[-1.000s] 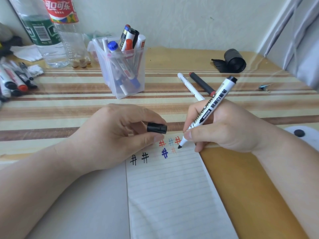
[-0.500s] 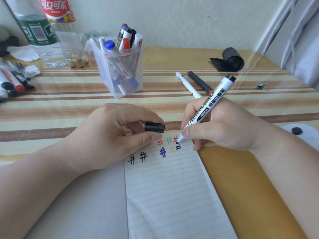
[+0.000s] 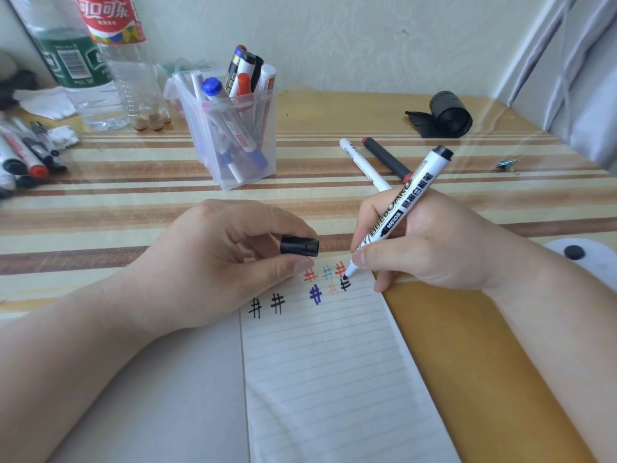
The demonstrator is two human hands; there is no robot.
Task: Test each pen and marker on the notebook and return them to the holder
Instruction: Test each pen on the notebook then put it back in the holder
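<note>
Currently, whiteboard marker (image 3: 405,208) is gripped in right hand (image 3: 430,248), tip touching notebook (image 3: 334,362); black cap (image 3: 299,245) is pinched by left hand (image 3: 213,262).

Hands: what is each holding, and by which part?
Right hand grips the black whiteboard marker low on its barrel, near the tip. Left hand pinches a black cap by its sides.

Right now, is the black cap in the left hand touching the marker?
Apart. The head view shows striped table between the black cap, pinched by the left hand, and the marker gripped by the right hand.
</note>
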